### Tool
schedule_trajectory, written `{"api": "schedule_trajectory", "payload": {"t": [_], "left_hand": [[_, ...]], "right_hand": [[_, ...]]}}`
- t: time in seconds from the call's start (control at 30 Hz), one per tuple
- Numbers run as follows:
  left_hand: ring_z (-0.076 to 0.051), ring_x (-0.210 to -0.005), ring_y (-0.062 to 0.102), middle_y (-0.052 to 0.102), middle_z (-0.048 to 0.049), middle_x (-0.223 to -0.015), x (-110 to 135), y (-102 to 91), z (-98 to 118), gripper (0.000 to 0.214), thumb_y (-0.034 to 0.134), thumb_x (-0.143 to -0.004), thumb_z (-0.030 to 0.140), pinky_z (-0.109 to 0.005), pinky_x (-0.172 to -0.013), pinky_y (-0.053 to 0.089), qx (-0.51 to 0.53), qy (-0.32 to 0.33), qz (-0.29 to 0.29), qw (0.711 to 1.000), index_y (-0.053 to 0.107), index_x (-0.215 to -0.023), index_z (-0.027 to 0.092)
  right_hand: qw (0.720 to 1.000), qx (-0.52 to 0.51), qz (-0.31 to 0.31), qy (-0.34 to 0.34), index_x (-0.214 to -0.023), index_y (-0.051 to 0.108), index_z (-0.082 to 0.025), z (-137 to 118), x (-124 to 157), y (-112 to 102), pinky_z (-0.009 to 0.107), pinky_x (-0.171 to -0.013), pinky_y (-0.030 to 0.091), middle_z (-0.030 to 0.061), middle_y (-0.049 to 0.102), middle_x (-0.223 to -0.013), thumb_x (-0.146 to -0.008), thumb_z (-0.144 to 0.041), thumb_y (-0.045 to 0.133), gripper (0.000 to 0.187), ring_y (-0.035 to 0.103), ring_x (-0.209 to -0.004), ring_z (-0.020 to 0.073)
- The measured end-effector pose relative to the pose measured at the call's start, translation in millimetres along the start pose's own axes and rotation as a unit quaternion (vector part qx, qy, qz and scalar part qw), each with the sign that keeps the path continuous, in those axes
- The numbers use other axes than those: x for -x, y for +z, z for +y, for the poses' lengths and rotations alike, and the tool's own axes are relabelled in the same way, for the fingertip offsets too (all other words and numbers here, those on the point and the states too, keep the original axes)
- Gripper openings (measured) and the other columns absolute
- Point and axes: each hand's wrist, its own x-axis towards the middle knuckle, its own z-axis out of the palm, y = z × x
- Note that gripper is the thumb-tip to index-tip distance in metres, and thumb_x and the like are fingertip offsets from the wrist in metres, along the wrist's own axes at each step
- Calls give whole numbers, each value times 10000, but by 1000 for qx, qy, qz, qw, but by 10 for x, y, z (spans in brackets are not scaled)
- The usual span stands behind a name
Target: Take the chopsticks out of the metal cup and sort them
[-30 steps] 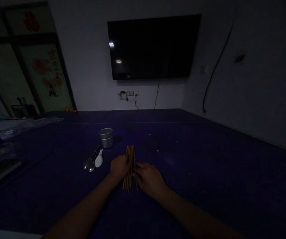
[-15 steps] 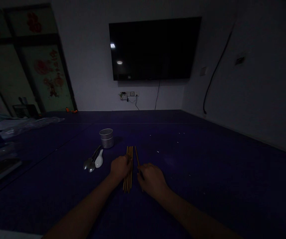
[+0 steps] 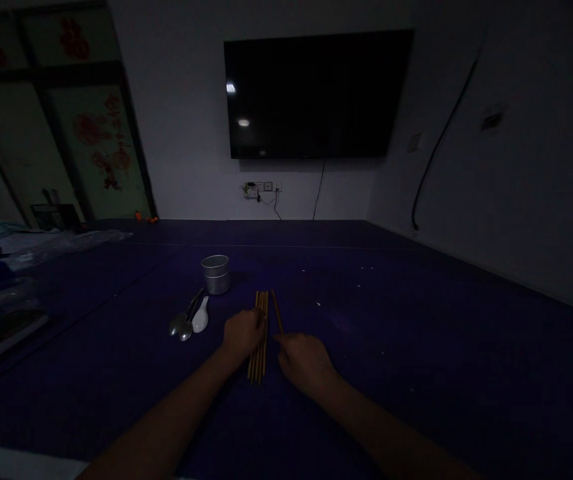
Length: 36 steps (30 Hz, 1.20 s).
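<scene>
Several wooden chopsticks (image 3: 258, 365) lie side by side on the dark blue tabletop (image 3: 416, 373), pointing away from me. My left hand (image 3: 241, 335) is closed over the middle of this bundle. Just to its right, a single chopstick (image 3: 277, 311) sticks out from my right hand (image 3: 306, 360), whose fingers are closed round its near part. That chopstick's near end is hidden by the hand. A narrow gap separates it from the bundle. Left of the bundle lie a white spoon (image 3: 200, 315) and two metal spoons (image 3: 185, 331), with a perforated metal cup (image 3: 216, 275) standing behind them.
At the left edge are crumpled clear plastic (image 3: 74, 248) and a dark flat object with a pale side (image 3: 6, 339). Small white scraps (image 3: 318, 304) dot the table at right. A wall-mounted television (image 3: 316, 97) hangs beyond; a wall borders the right side.
The whole view has shifted slightly. My right hand's fingers have closed in further round the single chopstick, and its near end no longer shows. My left hand stays on the bundle.
</scene>
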Motion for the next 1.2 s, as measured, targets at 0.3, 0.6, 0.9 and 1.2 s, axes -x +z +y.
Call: {"api": "schedule_trajectory", "payload": {"t": [0.3,0.6,0.9,1.2], "left_hand": [[-222,-903,657,690,-98,-985,12,-3,10,364,330,-918,402,-267,-689,452,9,-4,-2,1000,610,-1029,196],[-184,-814,652,707,-61,-846,35,-85,47,502,285,-915,534,-232,-634,398,97,-7,58,994,663,-916,204],[-118,-592,572,630,-6,-631,1,-5,37,507,318,-902,468,-210,-495,293,242,-9,86,966,633,-657,155],[-192,-857,653,703,-91,-875,-64,-175,-176,416,326,-922,409,-240,-656,419,35,-53,21,998,671,-904,177]], "right_hand": [[1000,-2,-3,1,-1028,657,-203,-4,-11,-5,278,-693,455,98,710,-924,-808,-132,430,324,670,-838,222],[990,-128,56,-7,-1065,662,-232,-5,-15,1,252,-735,443,52,710,-955,-820,-129,431,352,656,-853,179],[942,-311,104,-76,-1052,664,-204,-62,-5,99,225,-657,456,22,709,-867,-848,-128,417,329,646,-733,142],[977,-179,79,-90,-1060,657,-233,-39,24,60,260,-800,437,43,668,-939,-926,-165,368,326,605,-900,163]]}}
